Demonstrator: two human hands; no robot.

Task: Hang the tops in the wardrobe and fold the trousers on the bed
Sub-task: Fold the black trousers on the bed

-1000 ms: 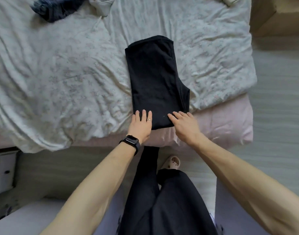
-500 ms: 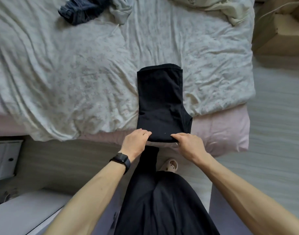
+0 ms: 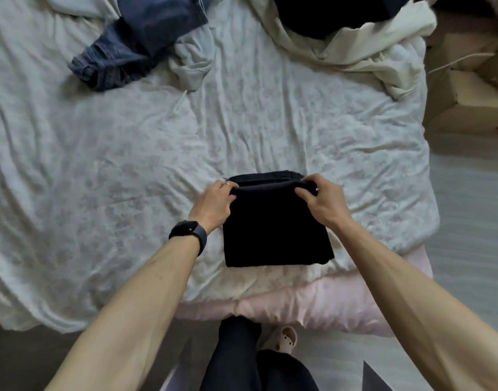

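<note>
A single view is given, taken by a wide-angle camera worn on the head, from which the bed is looked upon steeply downward at close range, with the wearer's own legs and the floor caught at the lower and right edges.

Soft even daylight, faint shadows around the bed, slight motion blur, wide-angle bending at its edges
</note>
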